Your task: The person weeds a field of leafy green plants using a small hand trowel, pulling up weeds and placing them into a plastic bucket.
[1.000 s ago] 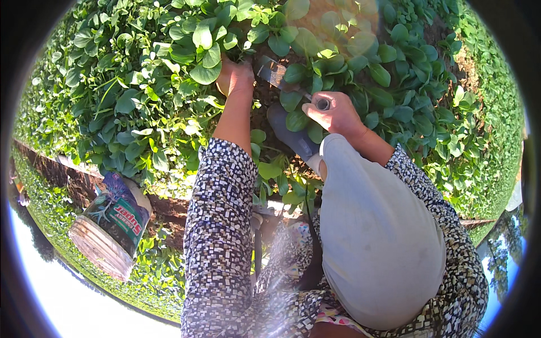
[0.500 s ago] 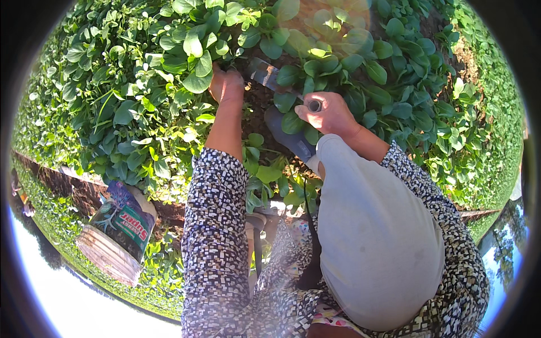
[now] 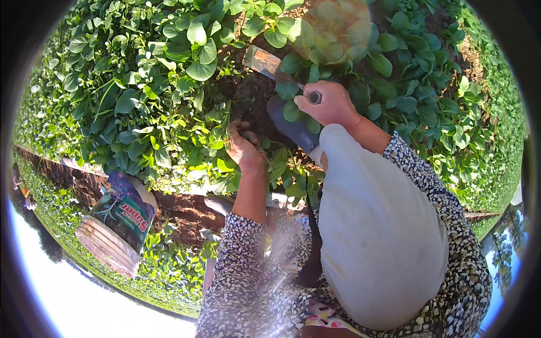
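My right hand (image 3: pixel 333 104) is closed round the handle of a weeding trowel (image 3: pixel 263 61). Its flat, soil-stained metal blade points up and left above a strip of dark bare soil (image 3: pixel 253 96). My left hand (image 3: pixel 247 151) is low at the near-left edge of this soil, beside small light-green weeds (image 3: pixel 211 143). Its fingers are curled, with thin stems around them; exactly what they grip is hidden. Broad-leaved green plants (image 3: pixel 389 67) crowd around the right hand, and some leaves partly cover the trowel's shank.
My dark shoe (image 3: pixel 290 127) rests on the soil below the trowel, and my grey-clad knee (image 3: pixel 383 231) fills the lower right. A pale bucket (image 3: pixel 121 219) with a printed label stands at left, beside a brown furrow (image 3: pixel 183 211). Leafy plants (image 3: pixel 129 101) spread across the left.
My left hand has pulled back toward me from under the leaves to the near side of the soil. The trowel has shifted slightly up and left, its blade now more exposed.
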`<state>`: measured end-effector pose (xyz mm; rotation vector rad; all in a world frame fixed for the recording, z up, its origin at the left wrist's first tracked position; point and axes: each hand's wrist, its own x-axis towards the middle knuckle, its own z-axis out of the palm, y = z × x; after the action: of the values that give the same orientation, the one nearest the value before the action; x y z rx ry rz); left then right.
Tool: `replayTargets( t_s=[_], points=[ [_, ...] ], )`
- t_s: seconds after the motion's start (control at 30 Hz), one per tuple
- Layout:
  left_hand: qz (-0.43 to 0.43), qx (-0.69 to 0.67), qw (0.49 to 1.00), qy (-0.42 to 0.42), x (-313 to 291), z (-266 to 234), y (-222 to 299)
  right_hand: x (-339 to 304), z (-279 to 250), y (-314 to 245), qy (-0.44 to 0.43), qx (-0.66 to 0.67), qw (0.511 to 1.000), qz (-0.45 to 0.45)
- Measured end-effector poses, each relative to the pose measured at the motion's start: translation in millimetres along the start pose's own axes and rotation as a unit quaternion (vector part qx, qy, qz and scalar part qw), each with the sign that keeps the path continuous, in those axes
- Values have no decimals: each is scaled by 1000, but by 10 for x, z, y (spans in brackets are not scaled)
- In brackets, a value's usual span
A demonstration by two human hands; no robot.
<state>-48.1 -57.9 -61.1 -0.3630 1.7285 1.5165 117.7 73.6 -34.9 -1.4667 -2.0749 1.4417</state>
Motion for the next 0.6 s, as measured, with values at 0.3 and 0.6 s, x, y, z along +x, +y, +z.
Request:
replayTargets(
  t_s=[0.3, 0.6],
  points=[
    [48, -54, 973, -219, 1183, 226, -233, -22, 2, -96, -34, -77, 993, -85],
    [229, 194, 952, 67, 1279, -456, -142, 225, 230, -310, -173, -136, 969, -111]
  ],
)
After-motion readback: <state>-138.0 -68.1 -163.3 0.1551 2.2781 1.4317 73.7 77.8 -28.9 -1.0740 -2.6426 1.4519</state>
